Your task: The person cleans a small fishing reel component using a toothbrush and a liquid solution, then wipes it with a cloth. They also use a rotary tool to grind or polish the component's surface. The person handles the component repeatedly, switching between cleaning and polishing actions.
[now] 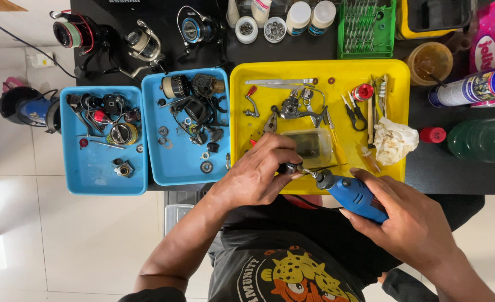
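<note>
Right hand (409, 223) is wrapped around a blue rotary tool (352, 196), its tip pointing left at a tiny dark part (290, 167) that the left hand (258, 173) pinches tight between thumb and fingertips. All of this sits over the near edge of the yellow tray (404, 72), right in front of a small clear plastic tub (312, 146). Further back in that tray there's a metal reel piece (295, 107), small pliers (355, 111) and a crumpled tissue (394, 141). Left of it, two blue trays (99, 179) are full of stripped reel bits. Far side of the dark table holds three fishing reels (144, 46), a green bit rack (366, 28) and a spray can (474, 86) off to the right.
</note>
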